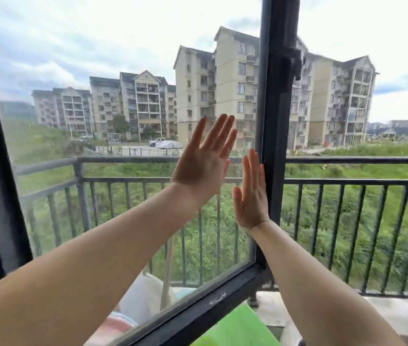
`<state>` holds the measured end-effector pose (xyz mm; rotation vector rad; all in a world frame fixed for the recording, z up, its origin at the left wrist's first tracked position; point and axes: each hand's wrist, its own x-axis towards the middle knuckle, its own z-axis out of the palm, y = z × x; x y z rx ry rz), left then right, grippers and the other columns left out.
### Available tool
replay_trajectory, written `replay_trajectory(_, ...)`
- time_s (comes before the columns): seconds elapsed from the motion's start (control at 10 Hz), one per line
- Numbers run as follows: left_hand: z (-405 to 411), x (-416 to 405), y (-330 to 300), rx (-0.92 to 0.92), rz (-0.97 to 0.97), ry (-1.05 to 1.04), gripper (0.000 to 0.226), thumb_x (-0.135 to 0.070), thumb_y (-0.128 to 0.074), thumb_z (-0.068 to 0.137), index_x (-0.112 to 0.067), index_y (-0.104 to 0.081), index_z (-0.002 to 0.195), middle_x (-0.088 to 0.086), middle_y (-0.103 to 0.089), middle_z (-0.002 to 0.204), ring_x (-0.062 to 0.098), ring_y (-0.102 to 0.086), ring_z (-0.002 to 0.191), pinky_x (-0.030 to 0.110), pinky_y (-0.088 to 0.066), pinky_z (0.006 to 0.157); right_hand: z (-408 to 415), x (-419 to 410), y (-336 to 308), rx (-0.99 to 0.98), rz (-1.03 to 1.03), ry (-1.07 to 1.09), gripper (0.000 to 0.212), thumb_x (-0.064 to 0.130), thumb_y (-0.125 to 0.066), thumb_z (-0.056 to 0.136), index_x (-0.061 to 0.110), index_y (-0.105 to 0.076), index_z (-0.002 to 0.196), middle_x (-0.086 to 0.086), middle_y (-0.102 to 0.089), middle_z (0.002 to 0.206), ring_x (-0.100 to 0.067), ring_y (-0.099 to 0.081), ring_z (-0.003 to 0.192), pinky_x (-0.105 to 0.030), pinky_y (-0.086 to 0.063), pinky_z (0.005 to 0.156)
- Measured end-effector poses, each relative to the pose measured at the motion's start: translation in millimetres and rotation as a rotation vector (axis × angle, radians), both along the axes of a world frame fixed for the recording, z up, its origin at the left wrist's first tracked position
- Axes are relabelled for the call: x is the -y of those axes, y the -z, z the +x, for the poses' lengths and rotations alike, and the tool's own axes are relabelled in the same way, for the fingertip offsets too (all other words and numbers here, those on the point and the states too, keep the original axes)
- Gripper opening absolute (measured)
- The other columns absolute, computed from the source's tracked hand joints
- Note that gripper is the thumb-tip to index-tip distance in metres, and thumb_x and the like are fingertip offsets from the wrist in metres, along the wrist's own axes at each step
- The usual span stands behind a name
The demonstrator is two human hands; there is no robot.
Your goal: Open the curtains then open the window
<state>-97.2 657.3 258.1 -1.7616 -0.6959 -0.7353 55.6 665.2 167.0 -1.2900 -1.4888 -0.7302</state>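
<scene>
The dark grey metal-framed glass window sash (271,136) fills the left and middle of my view, its vertical edge stile running top to bottom just right of centre and its bottom rail slanting down toward the lower left. Right of that stile I see straight outside with no glass in between, so the sash stands partly slid aside. A dark latch fitting (292,61) sits high on the stile.

My right hand (251,196) is flat and upright, fingers straight and pressed together, its edge touching the stile's left side; it grips nothing. My left hand (205,161) is spread flat, palm toward the pane, fingers extended and slightly fanned, also gripping nothing; I cannot tell whether it touches the glass.

Beyond the window a dark metal balcony railing (347,182) runs across. Past it lie green grass and several beige multi-storey apartment blocks (222,83) under a cloudy sky. Below the bottom rail I can make out a bright green object (237,325), too blurred to identify.
</scene>
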Motion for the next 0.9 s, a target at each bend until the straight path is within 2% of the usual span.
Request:
replay_trajectory(0.2, 24, -58, 4, -0.068, 0.072, -0.327, 0.061, -0.041, -0.004, 0.094, -0.004, 0.008, 0.141, 0.014, 0.006, 0.155, 0.029, 0.007, 0.141, 0.049, 0.016, 0.103, 9, -83, 0, -0.001, -0.015, -0.167, 0.064, 0.046, -0.007, 0.094, 0.002, -0.011, 0.141, -0.015, -0.013, 0.151, -0.027, -0.008, 0.143, -0.050, -0.013, 0.116)
replay_trajectory(0.3, 31, -75, 8, -0.094, 0.091, -0.422, 0.064, -0.043, -0.001, 0.092, -0.001, 0.009, 0.140, 0.017, 0.007, 0.154, 0.032, 0.007, 0.140, 0.050, 0.009, 0.108, 10, -109, 3, -0.002, -0.012, -0.174, 0.066, 0.048, -0.005, 0.093, 0.005, -0.010, 0.142, -0.011, -0.010, 0.151, -0.026, -0.009, 0.142, -0.043, -0.012, 0.118)
replay_trajectory(0.4, 31, -80, 7, -0.109, 0.076, -0.429, 0.064, -0.042, -0.001, 0.093, -0.001, 0.008, 0.140, 0.017, 0.006, 0.154, 0.032, 0.006, 0.140, 0.050, 0.004, 0.111, 14, -112, 4, 0.007, -0.067, -0.114, 0.065, 0.053, -0.001, 0.090, 0.015, 0.002, 0.143, -0.004, 0.001, 0.152, -0.019, -0.003, 0.143, -0.034, -0.007, 0.118)
replay_trajectory(0.5, 27, -74, 4, -0.085, -0.014, -0.347, 0.060, -0.032, 0.004, 0.089, -0.005, 0.003, 0.142, 0.016, 0.004, 0.154, 0.031, 0.005, 0.141, 0.049, 0.004, 0.112, 11, -91, 2, -0.051, -0.279, -0.101, 0.060, 0.055, -0.009, 0.090, 0.031, 0.014, 0.139, 0.008, 0.012, 0.152, -0.014, -0.001, 0.143, -0.033, -0.010, 0.117)
replay_trajectory(0.6, 17, -56, 4, -0.027, -0.304, -0.123, 0.053, -0.018, -0.007, 0.090, -0.006, -0.022, 0.139, 0.017, -0.017, 0.153, 0.031, -0.010, 0.141, 0.047, 0.006, 0.113, -3, -52, -2, -0.210, -0.542, -0.167, 0.059, 0.033, -0.029, 0.097, 0.018, 0.001, 0.145, 0.000, 0.000, 0.157, -0.015, -0.013, 0.142, -0.024, -0.013, 0.110)
replay_trajectory(0.7, -8, -23, 28, 0.126, -0.542, 0.150, 0.030, -0.012, -0.037, 0.093, -0.006, -0.046, 0.120, 0.015, -0.050, 0.130, 0.030, -0.040, 0.124, 0.042, -0.015, 0.116, -23, 4, 16, -0.426, -0.607, -0.204, 0.048, 0.021, -0.037, 0.096, 0.008, -0.026, 0.140, -0.010, -0.035, 0.147, -0.020, -0.035, 0.132, -0.026, -0.025, 0.108)
replay_trajectory(0.8, -41, 17, 80, 0.240, -0.779, 0.221, 0.026, -0.015, -0.041, 0.090, -0.007, -0.051, 0.112, 0.014, -0.057, 0.116, 0.031, -0.051, 0.107, 0.040, -0.040, 0.096, -58, 75, 38, -0.638, -0.713, -0.261, 0.036, 0.016, -0.037, 0.095, 0.007, -0.045, 0.129, -0.014, -0.056, 0.128, -0.021, -0.055, 0.112, -0.032, -0.043, 0.098)
replay_trajectory(0.9, -82, 79, 127, 0.360, -1.044, 0.356, 0.035, -0.020, -0.035, 0.079, -0.008, -0.057, 0.102, 0.014, -0.062, 0.100, 0.032, -0.059, 0.093, 0.041, -0.051, 0.077, -88, 171, 60, -0.786, -0.811, -0.389, 0.025, 0.013, -0.036, 0.096, 0.013, -0.058, 0.108, -0.012, -0.065, 0.107, -0.016, -0.063, 0.084, -0.022, -0.049, 0.073)
